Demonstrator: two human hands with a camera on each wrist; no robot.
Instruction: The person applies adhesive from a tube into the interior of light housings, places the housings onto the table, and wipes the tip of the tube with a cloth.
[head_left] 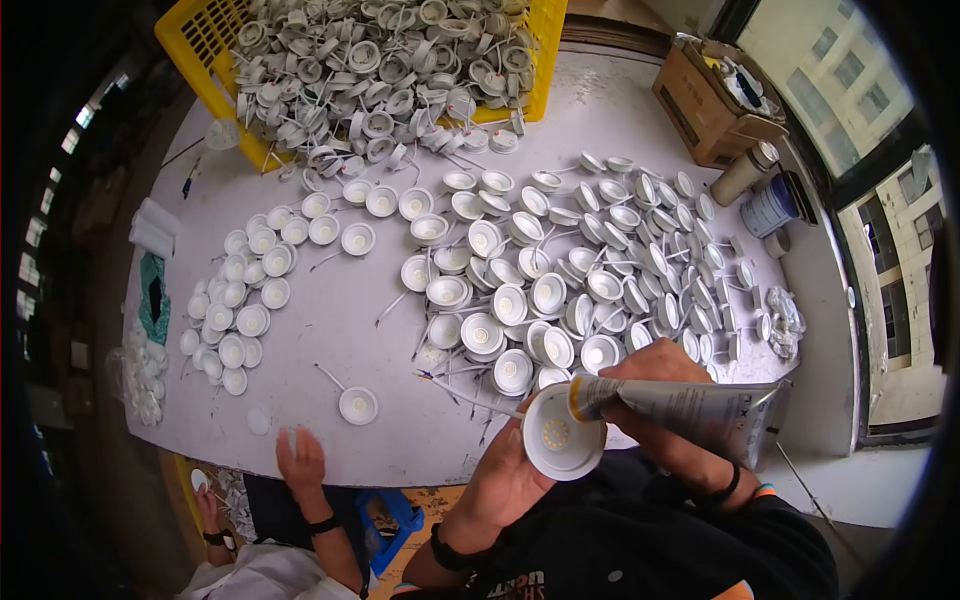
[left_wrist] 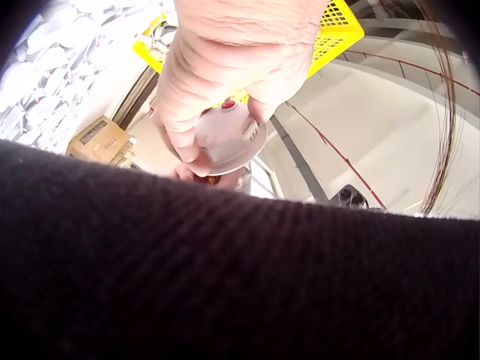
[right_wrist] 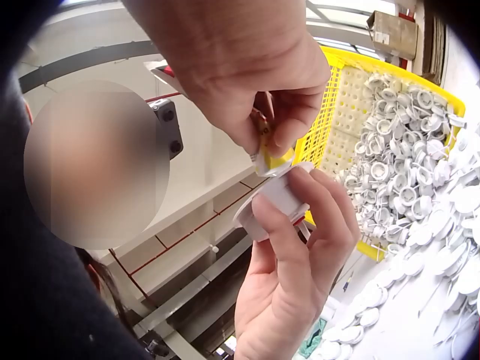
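My left hand [head_left: 492, 482] grips a round white downlight [head_left: 540, 462] by its rim, its face turned up with a ring of yellow LED dots in the middle. In the left wrist view, the back of that downlight [left_wrist: 225, 139] shows between the thumb and fingers. My right hand [head_left: 662, 362] holds a silver squeeze tube [head_left: 715, 415] with a yellow end, its fingers curled round it. The tube's yellow part [right_wrist: 277, 160] points down at the downlight's rim in the right wrist view. A lead trails from the held downlight toward the table.
Many white downlights [head_left: 548, 293] crowd the table, and a single one [head_left: 358, 405] lies left of my hands. A yellow crate [head_left: 548, 70] full of housings stands behind, a cardboard box [head_left: 700, 105] at right. Another person's hand [head_left: 301, 458] reaches over the near edge.
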